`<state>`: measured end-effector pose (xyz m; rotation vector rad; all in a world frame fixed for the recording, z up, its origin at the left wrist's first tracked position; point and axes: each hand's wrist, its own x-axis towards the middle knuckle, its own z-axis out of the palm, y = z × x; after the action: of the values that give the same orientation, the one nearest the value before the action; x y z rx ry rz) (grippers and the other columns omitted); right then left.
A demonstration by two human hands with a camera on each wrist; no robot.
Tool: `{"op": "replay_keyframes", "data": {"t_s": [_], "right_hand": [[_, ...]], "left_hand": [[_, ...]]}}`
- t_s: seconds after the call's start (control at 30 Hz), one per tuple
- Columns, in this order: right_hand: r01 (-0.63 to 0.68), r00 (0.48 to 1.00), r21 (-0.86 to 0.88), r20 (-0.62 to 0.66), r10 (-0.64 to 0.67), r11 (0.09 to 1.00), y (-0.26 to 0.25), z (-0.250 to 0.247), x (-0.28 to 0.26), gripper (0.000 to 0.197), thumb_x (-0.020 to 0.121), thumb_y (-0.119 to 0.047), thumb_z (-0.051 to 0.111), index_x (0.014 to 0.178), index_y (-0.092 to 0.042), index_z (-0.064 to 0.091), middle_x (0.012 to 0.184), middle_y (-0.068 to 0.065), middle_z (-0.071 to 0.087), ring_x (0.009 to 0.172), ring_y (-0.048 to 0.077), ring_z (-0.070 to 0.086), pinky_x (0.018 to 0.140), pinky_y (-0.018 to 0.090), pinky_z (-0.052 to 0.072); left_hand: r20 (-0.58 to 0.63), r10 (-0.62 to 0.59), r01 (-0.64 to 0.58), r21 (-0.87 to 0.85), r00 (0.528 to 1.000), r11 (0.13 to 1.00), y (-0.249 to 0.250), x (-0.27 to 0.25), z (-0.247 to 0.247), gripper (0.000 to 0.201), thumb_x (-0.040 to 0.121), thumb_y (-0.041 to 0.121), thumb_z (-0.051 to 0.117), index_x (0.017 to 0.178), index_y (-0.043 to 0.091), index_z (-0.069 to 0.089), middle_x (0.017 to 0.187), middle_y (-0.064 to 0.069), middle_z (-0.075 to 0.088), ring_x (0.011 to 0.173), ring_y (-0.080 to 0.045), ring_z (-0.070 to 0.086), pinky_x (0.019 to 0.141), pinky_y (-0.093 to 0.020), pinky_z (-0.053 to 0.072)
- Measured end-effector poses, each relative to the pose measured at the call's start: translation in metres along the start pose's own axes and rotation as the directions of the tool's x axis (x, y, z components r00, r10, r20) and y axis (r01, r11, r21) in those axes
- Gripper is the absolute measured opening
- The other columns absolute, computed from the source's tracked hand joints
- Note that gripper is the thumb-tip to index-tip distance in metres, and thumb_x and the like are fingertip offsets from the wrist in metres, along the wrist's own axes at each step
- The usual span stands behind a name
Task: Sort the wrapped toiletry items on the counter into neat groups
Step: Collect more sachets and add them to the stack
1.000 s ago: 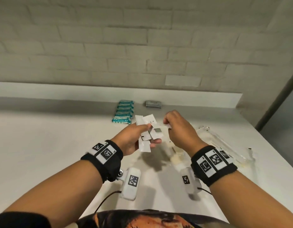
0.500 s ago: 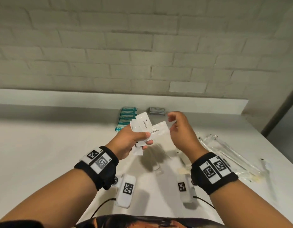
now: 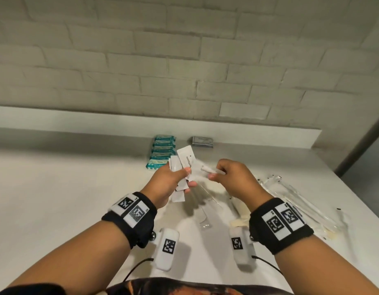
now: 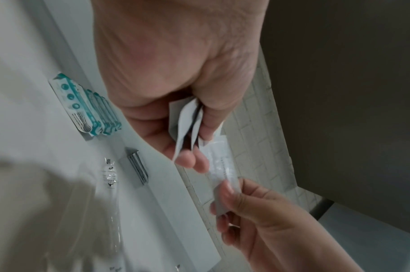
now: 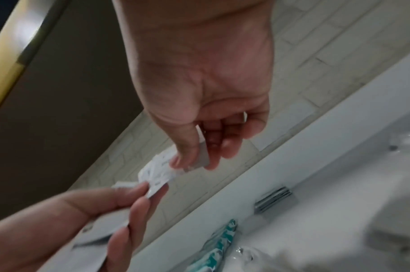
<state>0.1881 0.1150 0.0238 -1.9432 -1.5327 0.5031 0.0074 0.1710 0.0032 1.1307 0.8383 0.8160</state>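
Gripping a fan of white sachets (image 3: 180, 167) above the bench (image 3: 56, 199), the left hand (image 3: 167, 184) meets the right hand (image 3: 233, 179), which pinches one sachet (image 3: 205, 169). Teal packets (image 3: 162, 152) lie stacked at the far side.

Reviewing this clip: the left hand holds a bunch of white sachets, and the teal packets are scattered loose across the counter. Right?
Not quite. The left hand does hold the white sachets, but the teal packets lie in a tidy overlapping row near the counter's back ledge, not scattered. The head view shows it.
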Motion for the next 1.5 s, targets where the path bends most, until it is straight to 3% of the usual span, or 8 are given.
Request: {"op": "replay_keyframes", "data": {"t_s": [0.17,0.43,0.57,0.73,0.87,1.03,1.23,1.5], "right_hand": [[-0.118,0.993,0.527,0.09,0.083,0.842,-0.015,-0.006,0.002,0.013,0.084,-0.012,0.071,0.083,-0.009,0.059,0.061,0.005,0.06,0.042,0.012,0.049,0.044,0.023,0.04],[-0.081,0.995,0.51,0.086,0.043,0.856,-0.023,0.007,-0.004,0.011,0.084,-0.011,0.071,0.085,-0.02,0.066,0.072,-0.005,0.068,0.058,0.003,0.061,0.049,0.012,0.043],[-0.127,0.964,0.179,0.253,0.079,0.976,-0.017,-0.017,0.002,0.012,0.082,-0.009,0.072,0.083,-0.017,0.063,0.07,-0.002,0.07,0.053,0.012,0.061,0.05,0.022,0.044],[0.019,0.928,-0.217,0.367,0.064,0.976,-0.026,-0.034,0.007,0.015,0.073,-0.011,0.079,0.079,-0.013,0.065,0.057,-0.005,0.058,0.049,0.008,0.051,0.047,0.02,0.038],[-0.091,0.994,0.314,0.094,0.065,0.945,-0.027,-0.031,0.007,0.023,0.076,-0.014,0.078,0.091,-0.012,0.061,0.076,0.002,0.061,0.066,0.013,0.054,0.058,0.024,0.044],[-0.331,0.93,0.739,0.361,0.071,0.586,-0.036,0.006,-0.008,0.026,0.09,-0.037,0.063,0.102,-0.014,0.062,0.073,0.008,0.062,0.063,0.022,0.06,0.07,0.038,0.052],[-0.1,0.987,0.84,0.016,0.16,0.534,-0.038,0.004,0.007,0.024,0.094,0.002,0.042,0.099,-0.011,0.062,0.08,0.008,0.06,0.065,0.021,0.057,0.065,0.034,0.049],[-0.114,0.986,0.715,0.168,-0.011,0.69,-0.023,0.008,-0.006,0.012,0.086,-0.015,0.068,0.091,-0.011,0.058,0.062,-0.002,0.056,0.046,0.008,0.045,0.04,0.02,0.026]], "left_hand": [[0.025,-0.003,0.003,0.002,1.0,1.0,0.001,-0.005,0.004,0.02,0.096,0.013,0.056,0.114,0.019,0.062,0.089,0.002,0.075,0.072,-0.016,0.073,0.058,-0.027,0.056],[0.073,0.037,-0.041,0.053,0.997,0.998,0.01,-0.005,0.01,0.024,0.094,0.025,0.058,0.111,0.009,0.065,0.094,-0.006,0.073,0.072,-0.02,0.072,0.058,-0.028,0.057],[-0.09,0.128,-0.114,0.152,0.988,0.982,0.017,0.004,0.0,0.029,0.092,0.028,0.062,0.115,0.01,0.063,0.103,-0.007,0.068,0.064,-0.015,0.068,0.058,-0.027,0.054],[0.166,0.031,-0.12,0.56,0.986,0.819,0.019,0.002,0.006,0.026,0.077,0.02,0.078,0.099,0.024,0.065,0.081,0.001,0.071,0.063,-0.014,0.066,0.059,-0.028,0.05],[0.074,0.065,-0.087,0.338,0.995,0.937,0.008,-0.001,0.015,0.023,0.084,0.013,0.071,0.105,0.011,0.064,0.087,-0.007,0.071,0.056,-0.014,0.063,0.053,-0.026,0.05],[0.102,0.091,-0.094,0.022,0.991,0.995,0.013,-0.005,0.025,0.008,0.086,0.004,0.066,0.094,0.007,0.068,0.071,-0.007,0.065,0.054,-0.015,0.057,0.048,-0.025,0.047],[0.111,-0.085,0.083,0.016,0.99,0.996,0.018,-0.015,0.021,0.017,0.097,0.008,0.043,0.109,0.01,0.055,0.078,-0.013,0.07,0.049,-0.018,0.058,0.045,-0.024,0.044],[0.233,-0.009,-0.002,0.046,0.972,0.999,0.015,-0.022,0.013,0.027,0.095,0.012,0.055,0.122,0.013,0.06,0.105,-0.013,0.072,0.078,-0.022,0.073,0.055,-0.022,0.052]]}}
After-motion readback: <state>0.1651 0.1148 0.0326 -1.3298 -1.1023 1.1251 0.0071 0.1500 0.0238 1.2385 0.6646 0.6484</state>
